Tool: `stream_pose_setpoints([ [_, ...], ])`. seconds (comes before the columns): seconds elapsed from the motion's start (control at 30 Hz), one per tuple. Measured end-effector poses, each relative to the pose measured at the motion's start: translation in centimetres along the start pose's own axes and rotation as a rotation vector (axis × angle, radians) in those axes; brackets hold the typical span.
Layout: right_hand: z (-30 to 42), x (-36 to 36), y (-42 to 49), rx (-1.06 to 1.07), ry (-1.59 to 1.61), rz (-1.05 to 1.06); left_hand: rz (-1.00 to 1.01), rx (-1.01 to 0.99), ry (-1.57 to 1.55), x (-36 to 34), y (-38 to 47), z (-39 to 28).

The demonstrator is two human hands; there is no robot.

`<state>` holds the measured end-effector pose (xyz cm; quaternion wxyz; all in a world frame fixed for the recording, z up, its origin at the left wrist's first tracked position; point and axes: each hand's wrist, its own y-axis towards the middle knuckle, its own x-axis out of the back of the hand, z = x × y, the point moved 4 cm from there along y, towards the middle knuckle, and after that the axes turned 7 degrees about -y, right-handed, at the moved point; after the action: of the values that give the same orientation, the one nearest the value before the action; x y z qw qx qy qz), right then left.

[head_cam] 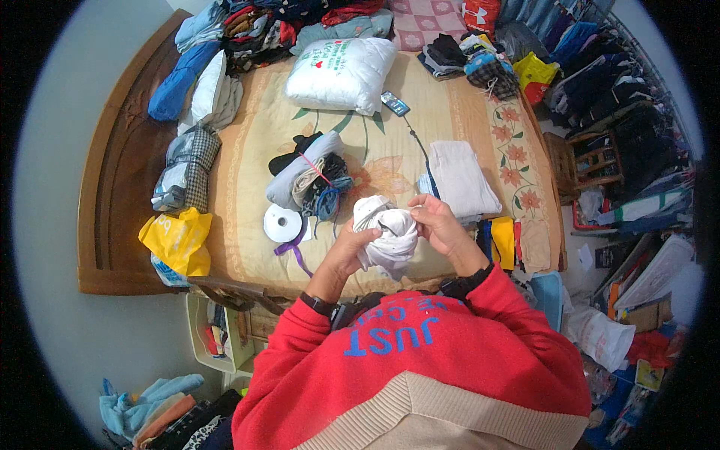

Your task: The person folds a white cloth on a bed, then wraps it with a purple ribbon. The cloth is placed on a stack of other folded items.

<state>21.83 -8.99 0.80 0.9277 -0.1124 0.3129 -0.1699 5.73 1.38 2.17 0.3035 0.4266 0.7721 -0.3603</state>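
Observation:
A rolled bundle of white cloth (391,239), wound with thin grey cord or stripes, is held in front of my chest. My left hand (355,244) grips its left side, thumb on top. My right hand (441,225) is at its upper right edge, thumb and fingertips pinched against the cloth. Beyond it on the bed lie rolled garments (306,174) tied with a pink band, and a white spool (282,223) with purple ribbon (292,251) beside it. To the right rests a folded off-white cloth (464,177).
A white pillow-like package (342,76) and a phone (395,104) with a dark strap lie farther back on the bed. Clothes piles (259,34) line the far side. A yellow plastic bag (179,239) stands by the wooden headboard (121,157). Hanging clothes (596,84) are at right.

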Motion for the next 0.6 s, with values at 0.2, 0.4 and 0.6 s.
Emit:
stream_pose_setpoints([
  [0.2,0.3,-0.7,-0.5,0.095,-0.016,-0.047,-0.029,-0.058,0.197,0.1,0.6,0.5],
  [0.4,-0.9,0.4,0.3,0.135,-0.145,-0.081,-0.016,-0.094,0.065,-0.1,0.4,0.6],
  [0.6,-3.7,-0.8,1.0,0.310,-0.833,-0.088,0.024,-0.082,-0.014,0.2,0.3,-0.2],
])
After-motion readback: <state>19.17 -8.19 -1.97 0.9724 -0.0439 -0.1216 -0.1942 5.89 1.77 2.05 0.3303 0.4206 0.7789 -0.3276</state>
